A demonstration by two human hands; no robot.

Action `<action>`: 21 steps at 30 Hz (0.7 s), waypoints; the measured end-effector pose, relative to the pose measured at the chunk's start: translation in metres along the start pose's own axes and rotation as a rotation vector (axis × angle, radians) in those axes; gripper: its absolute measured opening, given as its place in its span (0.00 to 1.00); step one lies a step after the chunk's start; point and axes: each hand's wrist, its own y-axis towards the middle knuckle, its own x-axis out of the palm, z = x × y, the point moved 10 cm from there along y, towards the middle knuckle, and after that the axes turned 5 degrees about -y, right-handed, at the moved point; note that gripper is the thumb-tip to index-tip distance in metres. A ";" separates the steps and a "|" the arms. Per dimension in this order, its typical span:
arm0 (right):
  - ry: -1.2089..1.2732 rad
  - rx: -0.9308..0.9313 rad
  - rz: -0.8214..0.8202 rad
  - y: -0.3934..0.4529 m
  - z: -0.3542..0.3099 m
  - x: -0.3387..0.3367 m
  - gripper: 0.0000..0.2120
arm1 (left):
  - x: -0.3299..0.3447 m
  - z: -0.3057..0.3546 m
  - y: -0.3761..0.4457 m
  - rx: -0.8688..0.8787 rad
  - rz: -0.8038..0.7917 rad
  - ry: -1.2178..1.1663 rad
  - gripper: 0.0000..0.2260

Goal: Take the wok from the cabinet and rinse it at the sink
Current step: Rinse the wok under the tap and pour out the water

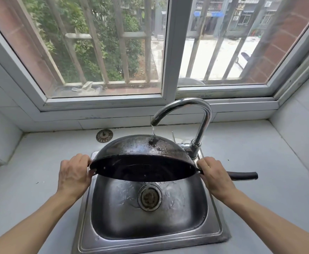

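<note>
I hold the round, blackened steel wok [142,154] tipped on edge above the stainless steel sink basin [150,241], its domed underside turned up toward the window and its dark hollow facing me. A thin stream of water [153,130] falls from the curved chrome tap [192,110] onto the top of that underside, and the metal there shines wet.

My left hand [73,175] is curled around the small side loop at the wok's rim; my right hand [214,175] is wrapped around the root of the long dark handle [245,176], which sticks out past my knuckles over the pale grey counter [259,153]. Both hands are clamped on the wok, wide apart.

It looks stiff and fairly heavy, so I judge two holds at opposite sides the sound way to carry it. Wet steel will likely be slick; the handle and loop give surer purchase than the bare rim.

A round metal strainer [104,136] lies on the counter behind the sink.
</note>
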 end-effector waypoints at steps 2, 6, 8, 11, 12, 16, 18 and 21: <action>-0.009 0.000 -0.007 0.001 0.002 0.003 0.28 | 0.001 0.000 0.000 -0.001 -0.002 0.001 0.27; -0.014 -0.009 -0.030 -0.002 0.009 0.008 0.27 | 0.006 0.005 0.001 0.002 -0.052 0.016 0.16; -0.019 -0.004 -0.039 -0.004 0.013 0.008 0.25 | 0.010 0.009 0.004 0.002 -0.079 0.046 0.11; -0.022 0.019 -0.048 -0.007 0.021 0.010 0.23 | 0.017 0.013 0.011 -0.026 -0.128 0.049 0.18; -0.017 0.030 -0.053 -0.009 0.024 0.011 0.23 | 0.019 0.015 0.014 -0.029 -0.140 0.047 0.20; -0.003 0.067 -0.081 -0.018 0.033 0.013 0.25 | 0.023 0.026 0.024 -0.009 -0.175 0.068 0.19; 0.010 0.079 -0.086 -0.024 0.035 0.013 0.26 | 0.023 0.033 0.030 0.022 -0.187 0.082 0.19; 0.032 0.109 -0.085 -0.032 0.036 0.013 0.27 | 0.018 0.044 0.041 0.068 -0.195 0.102 0.19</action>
